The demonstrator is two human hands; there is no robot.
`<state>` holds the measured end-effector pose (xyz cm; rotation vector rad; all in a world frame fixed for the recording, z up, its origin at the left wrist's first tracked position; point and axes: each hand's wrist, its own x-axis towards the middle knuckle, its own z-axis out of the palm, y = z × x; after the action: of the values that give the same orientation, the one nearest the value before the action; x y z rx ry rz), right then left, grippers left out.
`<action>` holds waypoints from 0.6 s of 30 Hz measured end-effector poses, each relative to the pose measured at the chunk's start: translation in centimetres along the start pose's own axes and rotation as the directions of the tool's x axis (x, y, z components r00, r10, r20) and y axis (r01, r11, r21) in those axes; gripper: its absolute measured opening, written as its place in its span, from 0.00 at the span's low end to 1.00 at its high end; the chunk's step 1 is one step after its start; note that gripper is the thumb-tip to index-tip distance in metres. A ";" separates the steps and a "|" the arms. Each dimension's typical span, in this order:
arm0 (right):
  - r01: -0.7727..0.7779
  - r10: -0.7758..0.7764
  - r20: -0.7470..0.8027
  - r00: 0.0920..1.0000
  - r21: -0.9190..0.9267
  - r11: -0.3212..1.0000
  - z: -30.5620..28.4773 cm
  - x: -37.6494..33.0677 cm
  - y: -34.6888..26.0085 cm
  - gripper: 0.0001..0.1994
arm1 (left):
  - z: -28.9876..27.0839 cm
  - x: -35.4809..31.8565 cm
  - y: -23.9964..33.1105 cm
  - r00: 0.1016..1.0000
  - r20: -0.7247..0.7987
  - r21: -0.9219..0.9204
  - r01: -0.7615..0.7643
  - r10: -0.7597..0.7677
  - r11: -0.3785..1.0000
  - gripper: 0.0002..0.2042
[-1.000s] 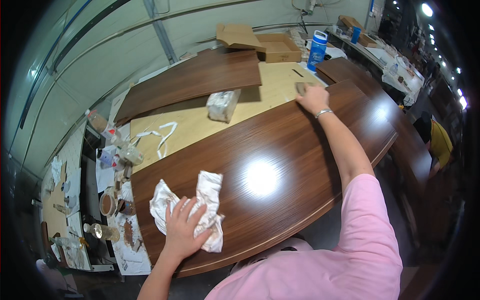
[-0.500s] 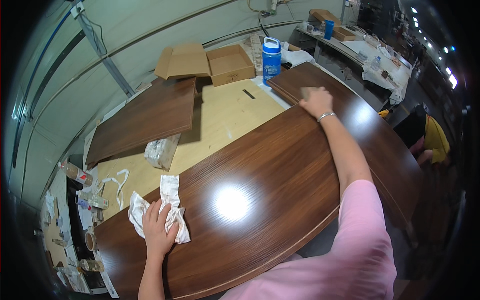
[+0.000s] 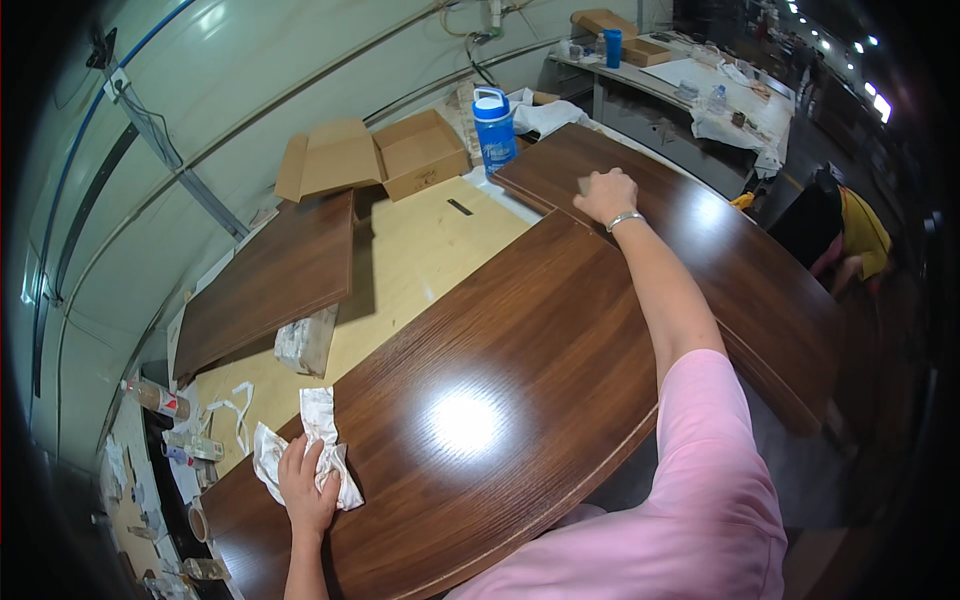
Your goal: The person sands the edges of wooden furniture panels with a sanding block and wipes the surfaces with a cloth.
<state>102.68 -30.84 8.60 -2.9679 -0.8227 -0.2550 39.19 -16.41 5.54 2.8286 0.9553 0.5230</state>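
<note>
A dark brown wood panel (image 3: 520,330) with a curved near edge lies in front of me. At its left end, my left hand (image 3: 308,488) rests on a crumpled white cloth (image 3: 318,415), its fingers bent over the folds. My right arm reaches across to a second brown panel (image 3: 690,215), which meets the first at the right. Just above that panel's left part, my right hand (image 3: 607,196) is closed on a small tan piece (image 3: 584,186). Most of this piece is hidden by the fingers, so its kind is unclear.
A third brown panel (image 3: 270,280) leans on a wrapped block (image 3: 305,342) over the yellowish table board (image 3: 420,250). Behind stand an open cardboard box (image 3: 425,155) and a blue bottle (image 3: 494,130). Bottles (image 3: 160,398) line the left side. A person (image 3: 850,230) bends at far right.
The view has shifted, moving the scene leftward. My right hand has moved slightly away from the joint, over the second panel. My left hand stays on the cloth.
</note>
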 end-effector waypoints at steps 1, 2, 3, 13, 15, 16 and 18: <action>0.001 0.005 -0.076 0.997 0.078 0.997 1.0 0.0 -0.2 0.28 | 0.2 0.2 0.0 1.000 -0.002 -0.007 -0.005 0.005 1.000 0.26; 0.007 0.017 -0.152 0.988 0.154 0.988 2.1 -0.1 -0.7 0.28 | 0.3 0.4 0.0 1.000 -0.007 -0.011 -0.020 0.020 1.000 0.26; 0.039 -0.011 -0.140 0.990 0.197 0.980 1.8 -1.4 -2.7 0.29 | 0.1 0.2 -0.1 1.000 -0.002 -0.004 -0.009 0.009 1.000 0.26; -0.091 0.124 -0.106 0.987 0.276 0.957 0.0 -14.7 4.6 0.28 | 0.2 -0.1 -0.4 0.999 -0.027 -0.038 -0.038 0.037 0.999 0.25; -0.200 0.228 -0.079 0.970 0.267 0.943 -1.4 -19.6 9.2 0.28 | 0.3 0.0 -0.4 0.997 -0.041 -0.042 -0.064 0.063 0.997 0.24; -0.253 0.274 -0.045 0.961 0.267 0.930 -1.7 -21.8 11.3 0.28 | 0.2 -0.2 -0.5 0.996 -0.054 -0.031 -0.075 0.073 0.997 0.24; -0.364 0.378 -0.025 0.925 0.224 0.904 -2.4 -25.9 15.2 0.27 | 0.1 -0.3 -0.4 0.995 -0.052 -0.038 -0.086 0.084 0.996 0.24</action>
<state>88.25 -57.21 6.43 -2.8130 -0.2435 -0.2276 38.80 -16.26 5.28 2.8427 0.8251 0.6185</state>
